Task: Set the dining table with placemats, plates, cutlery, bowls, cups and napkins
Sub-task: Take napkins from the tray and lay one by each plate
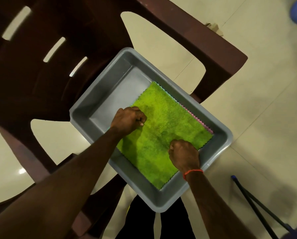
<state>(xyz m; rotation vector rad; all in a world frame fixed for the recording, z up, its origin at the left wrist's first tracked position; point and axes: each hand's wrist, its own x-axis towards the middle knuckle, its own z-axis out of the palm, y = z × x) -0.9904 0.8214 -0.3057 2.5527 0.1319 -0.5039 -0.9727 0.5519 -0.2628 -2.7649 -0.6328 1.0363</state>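
As left hand (128,120) and right hand (184,153), fingers curled, pinch the green cloth (163,125) in the grey tub (108,99), no table shows; setting seems barely begun

Brown chair (41,87) on cream tiled floor (264,118).

A home — brown plastic chair (41,87), cream floor tiles (251,118).
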